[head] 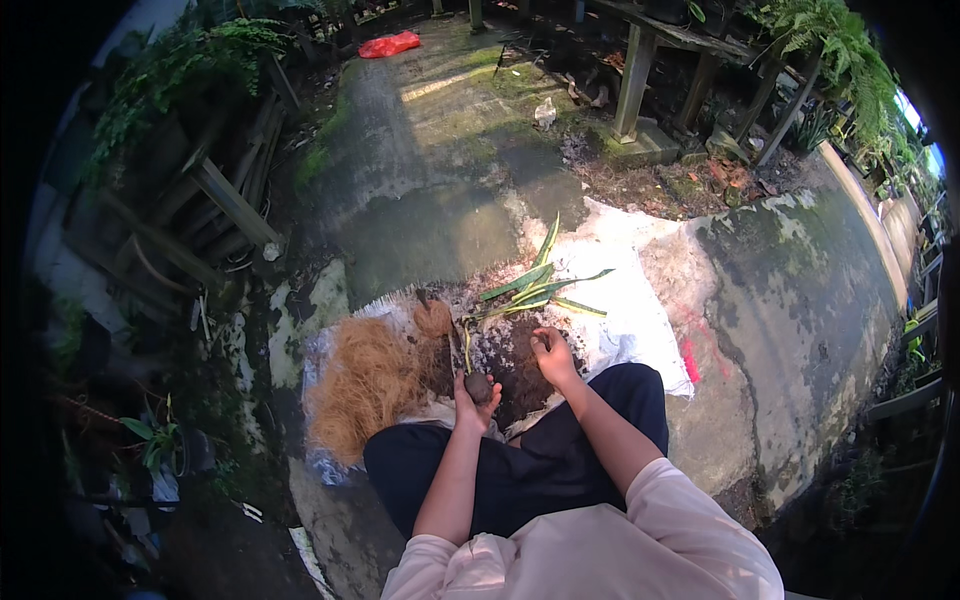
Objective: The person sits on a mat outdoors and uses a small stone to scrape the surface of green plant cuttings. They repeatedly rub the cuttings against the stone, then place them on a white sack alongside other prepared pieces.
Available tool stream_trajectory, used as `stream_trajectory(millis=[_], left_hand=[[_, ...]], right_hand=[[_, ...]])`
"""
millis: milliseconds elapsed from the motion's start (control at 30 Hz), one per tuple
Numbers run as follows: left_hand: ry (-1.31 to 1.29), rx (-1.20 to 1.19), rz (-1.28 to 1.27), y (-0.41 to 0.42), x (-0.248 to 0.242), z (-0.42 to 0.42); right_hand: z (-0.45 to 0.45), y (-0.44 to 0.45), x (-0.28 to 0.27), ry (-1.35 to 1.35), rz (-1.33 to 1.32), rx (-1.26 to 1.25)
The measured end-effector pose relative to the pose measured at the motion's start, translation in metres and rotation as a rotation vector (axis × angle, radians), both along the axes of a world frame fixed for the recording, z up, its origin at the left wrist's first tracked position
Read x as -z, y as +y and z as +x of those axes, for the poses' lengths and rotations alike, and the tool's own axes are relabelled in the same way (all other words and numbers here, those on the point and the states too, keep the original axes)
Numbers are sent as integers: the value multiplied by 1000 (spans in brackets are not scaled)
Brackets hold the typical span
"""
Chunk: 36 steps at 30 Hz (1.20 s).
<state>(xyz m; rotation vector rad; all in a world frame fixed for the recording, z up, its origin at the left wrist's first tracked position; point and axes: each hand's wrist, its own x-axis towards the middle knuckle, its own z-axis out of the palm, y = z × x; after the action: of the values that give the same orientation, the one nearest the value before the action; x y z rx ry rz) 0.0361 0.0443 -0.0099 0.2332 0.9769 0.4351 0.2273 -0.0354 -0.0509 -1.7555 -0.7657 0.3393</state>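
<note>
A dark, rounded ball of soil (478,388) rests in my left hand (471,405), whose fingers curl around it. From the ball's top rises a narrow yellow-edged leaf (468,349), probably of a snake plant. My right hand (555,358) hovers over or touches the loose dark soil (521,375), fingers bent; whether it pinches any soil is hidden. Beyond it, several cut snake plant leaves (536,289) lie on a white woven sack (630,277). Left of my left hand are a heap of brown coconut fibre (364,390) and a round fibre-wrapped ball (433,320).
Mossy concrete (420,217) surrounds the sack. A wooden bench (637,82) stands at the far right, and timber posts (232,202) are on the left. A red plastic bag (390,45) lies far ahead. Ferns (832,52) hang at the upper right.
</note>
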Motion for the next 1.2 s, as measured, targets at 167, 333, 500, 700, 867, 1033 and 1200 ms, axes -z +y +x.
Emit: stream_trajectory(millis=[167,333,500,700,867,1033,1200], left_hand=[[-2,-18,61,-3,5,-18],[-111,12,124,-13,-4,-14],[-20,153,272,-23,-10,-18],[-8,207,289,-30,-17,-16],[65,233,316,-28,-14,-11],[-33,130,209,-26,-13,-14],[-67,27,144,-20,-8,-24]], right_hand=[[-27,-7,-72,828,16,-114],[-38,-15,-79,759,-60,-289],[-54,-20,-83,661,-201,-453],[-57,-23,-72,581,-246,-517],[-47,-24,-46,259,-343,-499],[-48,-26,-78,402,-397,-266],[-43,-17,-61,647,-208,-136]])
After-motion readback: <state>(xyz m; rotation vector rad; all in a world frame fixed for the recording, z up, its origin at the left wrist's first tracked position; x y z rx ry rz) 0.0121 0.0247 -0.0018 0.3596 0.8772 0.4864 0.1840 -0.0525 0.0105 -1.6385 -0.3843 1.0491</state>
